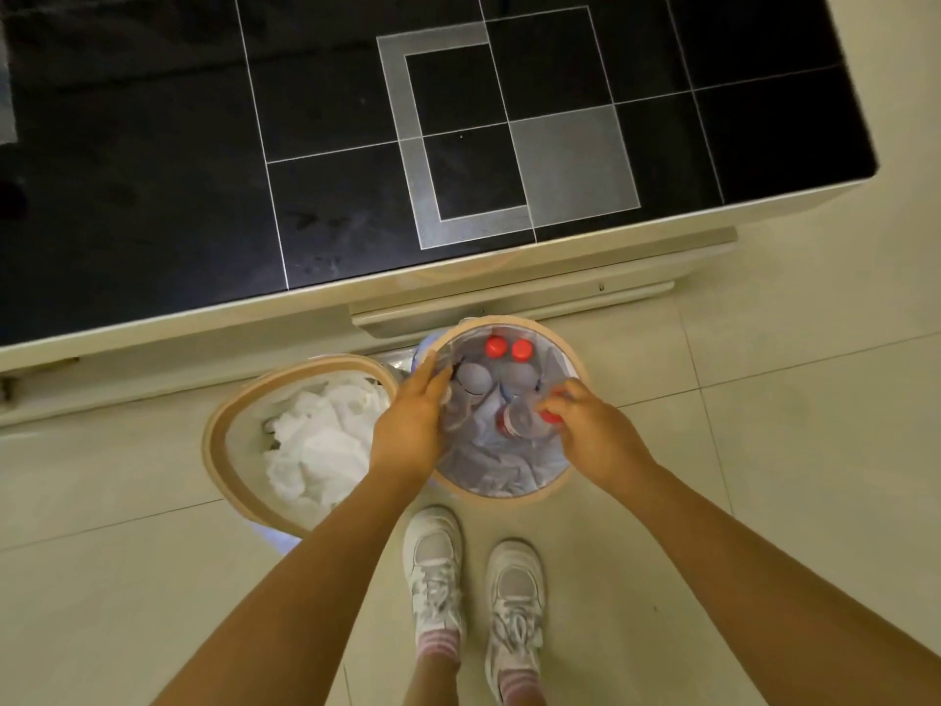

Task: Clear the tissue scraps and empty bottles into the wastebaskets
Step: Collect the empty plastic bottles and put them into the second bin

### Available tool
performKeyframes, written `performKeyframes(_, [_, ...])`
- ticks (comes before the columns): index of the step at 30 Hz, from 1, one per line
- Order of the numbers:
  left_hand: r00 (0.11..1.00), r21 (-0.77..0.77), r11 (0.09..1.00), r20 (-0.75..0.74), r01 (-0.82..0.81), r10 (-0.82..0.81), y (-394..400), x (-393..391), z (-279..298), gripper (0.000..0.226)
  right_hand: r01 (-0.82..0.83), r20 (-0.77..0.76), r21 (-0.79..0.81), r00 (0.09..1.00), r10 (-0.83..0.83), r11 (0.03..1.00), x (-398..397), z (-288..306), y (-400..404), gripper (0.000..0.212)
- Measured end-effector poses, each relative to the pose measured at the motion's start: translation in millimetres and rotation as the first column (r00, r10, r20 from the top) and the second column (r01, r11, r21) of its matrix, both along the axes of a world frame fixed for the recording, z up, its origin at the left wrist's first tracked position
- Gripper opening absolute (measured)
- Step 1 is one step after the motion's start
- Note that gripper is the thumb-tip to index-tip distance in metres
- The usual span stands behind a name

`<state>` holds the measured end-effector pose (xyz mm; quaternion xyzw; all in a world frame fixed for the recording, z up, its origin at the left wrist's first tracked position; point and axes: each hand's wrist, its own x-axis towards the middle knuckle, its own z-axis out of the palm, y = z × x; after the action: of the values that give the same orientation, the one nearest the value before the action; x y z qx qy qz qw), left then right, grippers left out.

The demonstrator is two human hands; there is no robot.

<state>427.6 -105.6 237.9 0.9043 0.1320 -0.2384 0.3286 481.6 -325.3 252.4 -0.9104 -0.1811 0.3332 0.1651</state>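
Observation:
Two wastebaskets with tan rims stand on the floor in front of the table. The left wastebasket (219, 450) holds crumpled white tissue scraps (321, 440). The right wastebasket (509, 494) has a pale liner and two clear bottles with red caps (509, 349) standing in it. My right hand (585, 425) grips a third clear bottle (519, 422) by its red-capped end, lying across the basket's mouth. My left hand (407, 425) is over the same basket's left rim, fingers curled against another clear bottle (471, 382); how firmly it holds it is hard to tell.
A low table with a black glass top (153, 145) and cream edge runs across the upper view, its front edge just behind the baskets. The floor is pale tile (789, 450). My two white sneakers (473, 578) stand right below the right basket.

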Motion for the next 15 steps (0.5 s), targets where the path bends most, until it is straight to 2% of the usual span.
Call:
performKeyframes(3, [0.997,0.057,0.996,0.036,0.069,-0.071,1.7,-3.3,-2.1,0.062,0.047,-0.039,0.049,0.998,-0.046,0.998,0.0,7.9,-3.0,0.033])
performKeyframes(5, [0.993,0.076,0.995,0.088,0.066,-0.073,-0.9,-2.4,5.3,0.056,0.006,-0.017,0.028,1.0,-0.005,1.0,1.8,19.3,-0.7,0.036])
performKeyframes(9, [0.985,0.092,0.994,0.156,0.055,-0.069,-3.4,6.9,30.5,0.043,-0.153,0.152,-0.005,0.977,0.152,0.988,5.6,45.6,13.5,0.031])
performKeyframes(15, [0.964,0.135,0.991,0.265,-0.008,-0.028,1.6,12.2,81.0,0.038,-0.204,0.326,0.026,0.927,0.185,0.979,1.5,89.5,37.7,0.032])
